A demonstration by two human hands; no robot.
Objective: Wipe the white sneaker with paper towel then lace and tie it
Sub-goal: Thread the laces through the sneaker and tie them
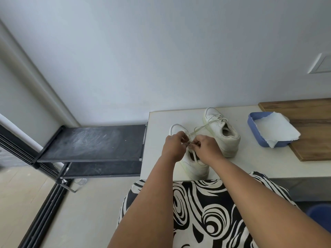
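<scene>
At the far left I see a black two-tier metal shoe rack [91, 143] standing on the floor against the pale wall, its top shelf dusty and its right end just beside the white tabletop [157, 140]. On that tabletop, near its left front edge, sits the nearer white low-top sneaker [194, 164], toe pointing away from me. My left hand [173, 146] is over its lace area, fingers curled and pinching the pale flat shoelace [200, 127]. Touching it fingertip to fingertip, my right hand [206, 148] pinches the same lace, directly above the sneaker's tongue; both hands cover the middle of the shoe, so I see only its toe and heel. One lace end runs up and to the right from my fingers toward the second white sneaker [222, 131], which stands just beside and behind the first, already laced. Further right, a blue rectangular plastic tray [258, 133] holds a torn sheet of white paper towel [276, 128]; the tray overlaps the edge of a brown wooden board [313, 126]. My patterned black-and-cream garment [206, 212] fills the foreground.
</scene>
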